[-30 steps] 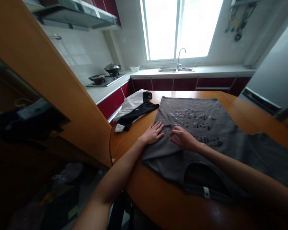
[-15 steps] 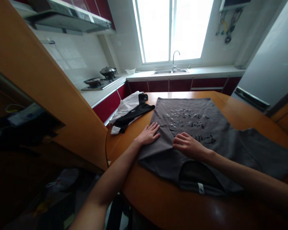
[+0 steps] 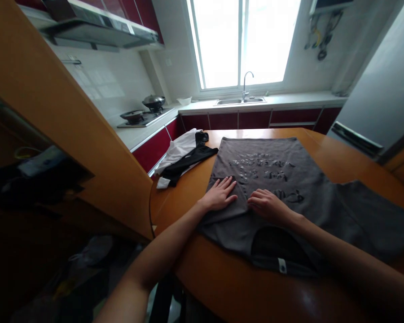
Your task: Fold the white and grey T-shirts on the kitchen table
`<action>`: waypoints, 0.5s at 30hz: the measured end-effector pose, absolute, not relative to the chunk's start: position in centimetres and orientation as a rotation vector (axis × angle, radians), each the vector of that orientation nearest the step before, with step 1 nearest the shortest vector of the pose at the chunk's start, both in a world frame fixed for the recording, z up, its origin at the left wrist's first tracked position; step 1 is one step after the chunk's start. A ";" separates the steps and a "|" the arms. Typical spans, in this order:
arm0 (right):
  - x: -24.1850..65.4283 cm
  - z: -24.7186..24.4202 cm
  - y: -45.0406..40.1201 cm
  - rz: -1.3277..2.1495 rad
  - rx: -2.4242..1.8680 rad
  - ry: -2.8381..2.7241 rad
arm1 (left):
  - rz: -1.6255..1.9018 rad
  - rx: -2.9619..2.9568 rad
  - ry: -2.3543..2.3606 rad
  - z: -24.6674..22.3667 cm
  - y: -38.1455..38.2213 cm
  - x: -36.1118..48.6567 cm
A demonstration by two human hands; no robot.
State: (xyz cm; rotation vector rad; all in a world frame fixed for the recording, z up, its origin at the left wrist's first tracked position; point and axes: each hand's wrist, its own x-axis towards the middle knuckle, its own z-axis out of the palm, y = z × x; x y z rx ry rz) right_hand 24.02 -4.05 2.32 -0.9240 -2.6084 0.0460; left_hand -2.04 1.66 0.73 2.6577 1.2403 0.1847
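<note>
A grey T-shirt [image 3: 309, 179] with dark shiny lettering lies spread on a wooden table, its neckline and white label towards me. The sleeve on the left is folded inward over the body; the other sleeve stretches out to the right. Flat on the folded part rests my left hand [image 3: 219, 194], open, fingers spread. Close to its right, my right hand [image 3: 268, 205] is closed, its curled fingertips on the cloth at the fold's edge. What lies under those fingertips is partly hidden.
Black-and-white clothing [image 3: 185, 157] lies at the table's [image 3: 333, 152] left edge. Beyond are a sink [image 3: 240, 101], a stove with two pans [image 3: 154, 101] and a counter. A wooden partition [image 3: 121, 179] stands at the left, a fridge [image 3: 380, 85] at the right.
My left hand has slid right and slightly down onto the folded sleeve, which now lies further in. My right hand has shifted a little to the right, still closed at the fold.
</note>
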 end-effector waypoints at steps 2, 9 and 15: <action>24.3 1.8 -3.9 0.117 -0.911 -2.611 | 0.170 2.637 1.223 0.9 1.6 -2.1; 24.7 1.3 -4.2 0.224 -0.907 -2.539 | 0.389 2.568 1.118 4.1 1.4 -4.1; 24.2 0.6 -4.5 0.244 -0.793 -2.616 | 0.179 2.649 1.083 3.3 -1.9 -4.1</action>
